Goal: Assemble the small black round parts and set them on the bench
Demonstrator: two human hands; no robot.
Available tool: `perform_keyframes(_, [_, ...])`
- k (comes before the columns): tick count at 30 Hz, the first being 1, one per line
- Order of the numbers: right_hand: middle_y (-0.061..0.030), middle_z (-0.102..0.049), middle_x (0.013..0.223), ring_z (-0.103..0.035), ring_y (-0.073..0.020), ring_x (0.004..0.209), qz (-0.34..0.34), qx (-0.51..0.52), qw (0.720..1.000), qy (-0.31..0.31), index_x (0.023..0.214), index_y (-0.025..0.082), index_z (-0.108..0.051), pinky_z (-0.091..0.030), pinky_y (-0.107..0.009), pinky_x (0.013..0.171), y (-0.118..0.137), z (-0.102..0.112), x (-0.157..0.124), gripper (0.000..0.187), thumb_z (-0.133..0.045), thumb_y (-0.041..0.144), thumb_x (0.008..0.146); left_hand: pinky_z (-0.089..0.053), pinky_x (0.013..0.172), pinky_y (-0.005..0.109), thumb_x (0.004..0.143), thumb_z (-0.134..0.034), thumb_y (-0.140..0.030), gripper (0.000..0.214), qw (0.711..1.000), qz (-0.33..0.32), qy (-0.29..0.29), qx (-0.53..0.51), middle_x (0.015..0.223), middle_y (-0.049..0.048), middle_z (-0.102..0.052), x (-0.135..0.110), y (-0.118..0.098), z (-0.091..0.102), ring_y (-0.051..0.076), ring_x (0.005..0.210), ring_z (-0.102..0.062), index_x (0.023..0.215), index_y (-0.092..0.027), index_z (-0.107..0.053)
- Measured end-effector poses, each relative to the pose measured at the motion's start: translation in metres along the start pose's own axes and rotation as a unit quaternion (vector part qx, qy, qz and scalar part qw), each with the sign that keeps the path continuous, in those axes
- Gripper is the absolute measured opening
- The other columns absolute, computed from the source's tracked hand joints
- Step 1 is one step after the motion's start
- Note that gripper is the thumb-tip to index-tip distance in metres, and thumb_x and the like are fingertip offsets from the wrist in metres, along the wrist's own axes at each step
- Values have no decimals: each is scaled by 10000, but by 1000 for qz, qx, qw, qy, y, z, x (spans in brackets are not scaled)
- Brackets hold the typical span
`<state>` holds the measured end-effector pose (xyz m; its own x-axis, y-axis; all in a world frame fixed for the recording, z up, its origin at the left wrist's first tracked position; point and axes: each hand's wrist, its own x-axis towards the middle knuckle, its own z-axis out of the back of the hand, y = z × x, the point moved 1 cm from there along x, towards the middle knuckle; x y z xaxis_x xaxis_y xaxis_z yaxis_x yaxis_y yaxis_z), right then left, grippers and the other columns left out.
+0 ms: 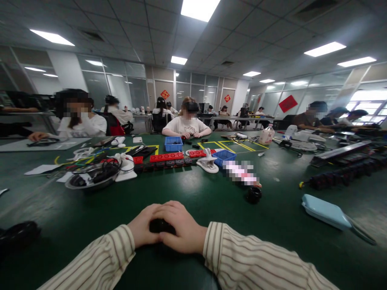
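Observation:
At the near middle of the green table, both hands close around a black rounded object [162, 226]. My left hand [142, 226] wraps its left side, and my right hand [184, 230] curls over its top and right side. The fingers overlap at the far side and cover most of the object, so its exact kind does not show. Farther off to the right lies a shiny black ring-shaped roll [253, 194], apart from the hands. Another black coiled item [21, 237] sits at the left edge.
A light-blue case [326, 212] with a strap lies right. Ahead are a row of red and black blocks [167, 156], a white clip stand [208, 162], blue baskets [173, 143] and a metal bowl [72, 182] of cables. A co-worker [186, 121] sits opposite.

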<state>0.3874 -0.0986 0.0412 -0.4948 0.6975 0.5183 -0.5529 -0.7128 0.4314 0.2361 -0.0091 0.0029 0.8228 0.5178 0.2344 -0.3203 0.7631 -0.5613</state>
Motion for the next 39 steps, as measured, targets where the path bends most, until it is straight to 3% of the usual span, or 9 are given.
perform_keyframes(3, [-71,-517,1110,-444,-202,1040,-83,-38,994,-52,1112,170,-477,-335,-361,928,-5,-3,0,430,-608,367,753,-403,916,439,578,-682,-401,530,999,11,-19,32,1065,85,-564,1,-7,-6,280,997,-510,1044,-180,-558])
perform_keyframes(8, [-57,-504,930,-451,-197,872,-191,-92,975,-72,937,159,-506,-385,-356,781,-9,-10,0,378,-651,419,703,-440,835,393,655,-618,-329,302,994,76,-53,57,944,67,-577,3,-23,-13,247,902,-534,907,-181,-544])
perform_keyframes(11, [-45,-507,896,-453,-187,849,-187,-86,975,-84,882,164,-503,-382,-337,766,-6,-10,2,322,-664,358,682,-451,786,374,614,-621,-287,270,993,87,-54,50,870,60,-574,4,-23,-13,240,847,-540,843,-166,-543])
perform_keyframes(15, [-35,-543,877,-481,-179,860,-109,-46,988,-96,832,174,-513,-368,-330,802,-3,-7,2,187,-577,192,657,-425,853,392,539,-637,-210,359,997,60,-37,33,920,62,-589,5,-13,-9,251,904,-535,887,-158,-569])
perform_keyframes(19, [-20,-592,848,-524,-167,854,-4,23,997,-77,794,185,-515,-349,-335,865,-2,-5,1,229,-460,128,579,-255,1031,475,543,-643,-210,423,999,35,1,36,1058,61,-585,1,-3,-8,274,1053,-496,960,-183,-575])
perform_keyframes(22, [-13,-615,836,-543,-167,870,21,46,996,-68,770,193,-520,-294,-364,952,0,-3,0,174,-446,163,615,-177,1063,510,540,-661,-244,478,998,28,3,55,1126,74,-566,-2,2,-11,302,1124,-455,1006,-190,-572])
perform_keyframes(30, [-86,-546,1029,-475,-206,968,-33,18,992,-123,1035,162,-492,-353,-372,885,-4,-3,-1,360,-486,416,780,-291,980,547,479,-743,-457,717,993,34,-61,90,1087,86,-567,-1,-6,-16,319,1024,-500,1099,-189,-502])
perform_keyframes(35, [-49,-507,892,-461,-180,828,-161,-13,974,-157,933,157,-498,-379,-336,766,-21,-9,-3,322,-556,428,769,-347,912,522,453,-750,-506,546,987,41,-89,130,875,37,-551,1,-20,-9,260,858,-514,820,-182,-508])
perform_keyframes(39, [-18,-498,827,-452,-171,814,-171,-26,979,-110,806,167,-530,-363,-313,744,-23,-9,0,322,-671,432,689,-357,904,488,441,-779,-448,529,989,32,-77,118,864,36,-557,3,-20,-6,248,850,-513,816,-172,-527])
